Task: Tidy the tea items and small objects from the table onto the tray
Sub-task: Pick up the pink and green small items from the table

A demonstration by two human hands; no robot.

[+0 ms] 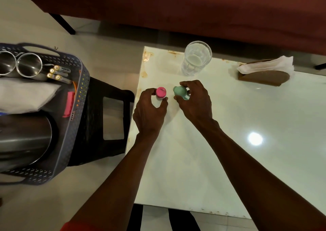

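On the white table (211,142) my left hand (150,110) grips a small white bottle with a pink cap (161,92). Just to its right my right hand (195,102) holds a small mint-green object (180,91) between thumb and fingers. Both objects stand near the table's left edge. A clear glass (196,58) with a little pale liquid stands behind them. The dark perforated tray (81,93) sits to the left on a black stool and holds two steel cups (29,64), several batteries (59,73), a white cloth (24,94), a pink item (69,103) and a steel kettle (24,139).
A brown napkin holder with white napkins (264,72) stands at the table's back right. The black stool (109,121) fills the gap between tray and table. A dark red sofa (176,6) runs along the back.
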